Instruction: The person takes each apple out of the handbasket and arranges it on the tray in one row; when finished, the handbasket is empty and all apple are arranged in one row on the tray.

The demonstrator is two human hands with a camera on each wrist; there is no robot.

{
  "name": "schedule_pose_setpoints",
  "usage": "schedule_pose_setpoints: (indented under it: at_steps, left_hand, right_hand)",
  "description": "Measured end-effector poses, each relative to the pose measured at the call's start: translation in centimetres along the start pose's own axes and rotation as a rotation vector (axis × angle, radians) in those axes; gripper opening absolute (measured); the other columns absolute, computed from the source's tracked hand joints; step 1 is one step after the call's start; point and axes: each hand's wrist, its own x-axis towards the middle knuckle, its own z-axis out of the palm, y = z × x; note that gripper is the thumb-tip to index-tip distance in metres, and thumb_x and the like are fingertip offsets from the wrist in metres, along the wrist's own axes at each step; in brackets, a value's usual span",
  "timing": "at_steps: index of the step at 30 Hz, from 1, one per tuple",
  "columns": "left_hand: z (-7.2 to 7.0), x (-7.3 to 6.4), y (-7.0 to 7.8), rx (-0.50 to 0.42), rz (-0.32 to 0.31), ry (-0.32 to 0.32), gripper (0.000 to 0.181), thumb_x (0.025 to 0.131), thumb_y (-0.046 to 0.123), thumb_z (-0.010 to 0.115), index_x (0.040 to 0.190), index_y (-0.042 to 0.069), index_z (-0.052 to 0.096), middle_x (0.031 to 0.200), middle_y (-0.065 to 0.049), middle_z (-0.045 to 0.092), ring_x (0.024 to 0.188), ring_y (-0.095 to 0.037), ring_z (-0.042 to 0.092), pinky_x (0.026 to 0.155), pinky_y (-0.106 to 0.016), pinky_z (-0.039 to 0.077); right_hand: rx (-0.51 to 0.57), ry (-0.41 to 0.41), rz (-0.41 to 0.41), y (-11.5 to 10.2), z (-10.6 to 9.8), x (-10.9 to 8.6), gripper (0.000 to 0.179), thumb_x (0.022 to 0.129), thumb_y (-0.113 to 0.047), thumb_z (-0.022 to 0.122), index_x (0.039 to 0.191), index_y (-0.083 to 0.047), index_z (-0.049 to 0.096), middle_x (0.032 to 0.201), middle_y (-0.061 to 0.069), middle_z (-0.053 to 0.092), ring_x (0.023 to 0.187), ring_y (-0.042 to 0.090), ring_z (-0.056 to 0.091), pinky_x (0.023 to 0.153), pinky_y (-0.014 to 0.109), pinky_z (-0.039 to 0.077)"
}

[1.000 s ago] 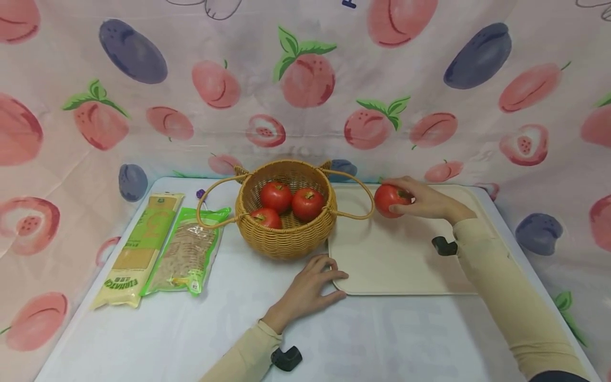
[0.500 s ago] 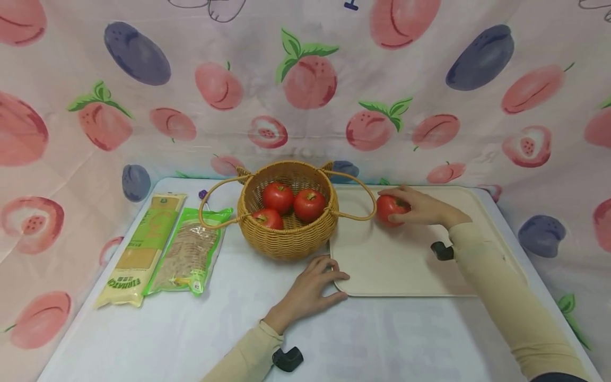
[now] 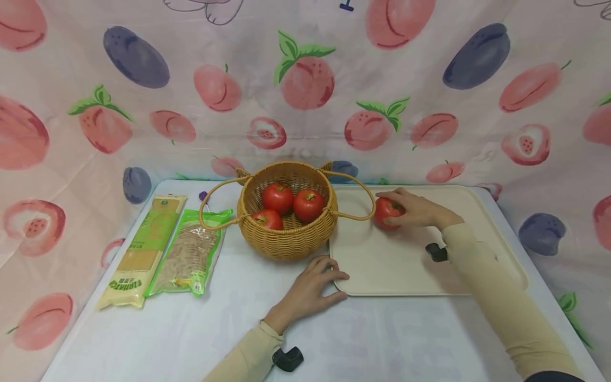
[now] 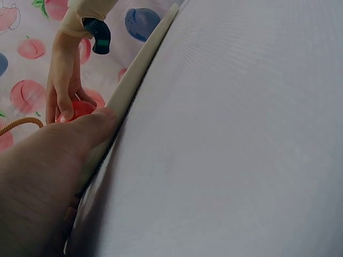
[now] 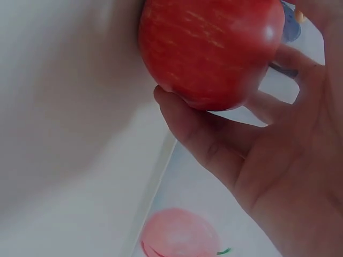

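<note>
Red round apple (image 3: pixel 384 214) is gripped by the curled right hand (image 3: pixel 418 208) at the far left of the beige rectangular tray (image 3: pixel 389 268) (not yet released); three red apples (image 3: pixel 277 198) are held in the golden wicker basket (image 3: pixel 286 243) left of the tray, whose near-left corner is touched by the relaxed left hand (image 3: pixel 306 292).

Can't really tell what room this is, tbh. Looks more like a staged setup: fruit-print cloth (image 3: pixel 305 124) hung behind and beside a white table (image 3: pixel 382 337), while the apples (image 3: pixel 384 215) and food packets (image 3: pixel 188 252) feel kitchen-ish.
</note>
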Motion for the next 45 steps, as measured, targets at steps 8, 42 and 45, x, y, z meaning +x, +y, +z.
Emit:
schedule_pose_setpoints:
  at_steps: [8, 42, 45]
  left_hand:
    - [0.0, 0.0, -0.1, 0.01, 0.002, 0.002, 0.036, 0.084, 0.049, 0.066, 0.115, 0.032, 0.065, 0.117, 0.008, 0.049, 0.13, -0.016, 0.037, 0.106, -0.038, 0.038]
    - [-0.1, 0.0, 0.1, 0.014, 0.001, 0.004, 0.035, 0.084, 0.046, 0.067, 0.115, 0.03, 0.065, 0.116, 0.007, 0.05, 0.127, -0.016, 0.038, 0.104, -0.036, 0.04]
    - [-0.1, 0.0, 0.1, 0.013, -0.003, -0.002, 0.035, 0.084, 0.046, 0.067, 0.115, 0.03, 0.065, 0.117, 0.007, 0.05, 0.128, -0.016, 0.038, 0.104, -0.037, 0.04]
  right_hand:
    - [0.018, 0.005, 0.055, 0.0, 0.3, 0.1, 0.08, 0.083, -0.058, 0.061, 0.148, -0.023, 0.028, 0.13, 0.012, 0.04, 0.115, 0.038, 0.048, 0.095, 0.059, 0.04]
    - [0.192, 0.258, -0.042, -0.4, -0.4, -0.1, 0.056, 0.089, -0.039, 0.063, 0.136, -0.014, 0.044, 0.137, 0.009, 0.044, 0.124, 0.031, 0.042, 0.1, 0.052, 0.04]
    - [0.216, 0.302, -0.073, -0.7, -0.6, 0.1, 0.052, 0.089, -0.034, 0.064, 0.133, -0.013, 0.047, 0.135, 0.01, 0.047, 0.122, 0.031, 0.045, 0.099, 0.05, 0.041]
